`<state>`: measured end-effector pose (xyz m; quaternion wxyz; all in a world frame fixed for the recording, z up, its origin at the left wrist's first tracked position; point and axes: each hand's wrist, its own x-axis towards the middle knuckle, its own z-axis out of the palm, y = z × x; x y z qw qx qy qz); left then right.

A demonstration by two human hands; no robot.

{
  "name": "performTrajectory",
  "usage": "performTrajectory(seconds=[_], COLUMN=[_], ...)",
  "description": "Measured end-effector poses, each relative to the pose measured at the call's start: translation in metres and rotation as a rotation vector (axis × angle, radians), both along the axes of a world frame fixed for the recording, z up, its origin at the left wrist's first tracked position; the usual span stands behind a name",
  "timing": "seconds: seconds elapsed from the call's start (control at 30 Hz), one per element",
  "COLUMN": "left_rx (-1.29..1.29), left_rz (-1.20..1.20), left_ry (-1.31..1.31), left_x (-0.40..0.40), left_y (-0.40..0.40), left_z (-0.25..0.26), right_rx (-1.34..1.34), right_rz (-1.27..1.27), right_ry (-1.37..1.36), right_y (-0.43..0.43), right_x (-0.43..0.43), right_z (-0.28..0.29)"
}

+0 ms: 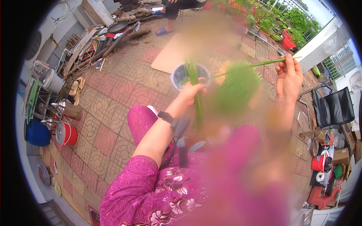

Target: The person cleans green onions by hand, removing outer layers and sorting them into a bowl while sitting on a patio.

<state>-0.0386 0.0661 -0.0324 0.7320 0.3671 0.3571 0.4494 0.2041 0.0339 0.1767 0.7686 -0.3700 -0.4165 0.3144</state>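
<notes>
My left hand (192, 91) grips a small bunch of long green stalks (193, 73), held upright near the rim of a round plastic bucket (174, 74). Out to the right, my right hand (289, 72) is raised and pinches the pale end of a thin green stalk (268, 62) between thumb and fingers. Between my hands lies a large heap of green leafy stalks (240, 82), blurred in part, with something tan and round at its edge. A smear over the view hides much of the middle and my right forearm.
A beige board (167, 55) lies on the patterned tiles beyond the bucket. Past it a person (171, 14) sits in blue slippers. Firewood and scrap (93, 50) are piled upper left. A red bucket (66, 133) stands left, a black chair (333, 107) right, flower pots (288, 42) upper right.
</notes>
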Motion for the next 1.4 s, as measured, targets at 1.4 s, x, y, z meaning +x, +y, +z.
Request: performTrajectory(seconds=[1.4], left_rx=[0.116], left_rz=[0.171], left_ry=[0.251], left_x=[-0.012], left_y=[0.021], left_z=[-0.032], right_rx=[-0.396], right_rz=[-0.698], right_ry=[-0.445], right_y=[-0.108], right_x=[0.159], right_z=[-0.122])
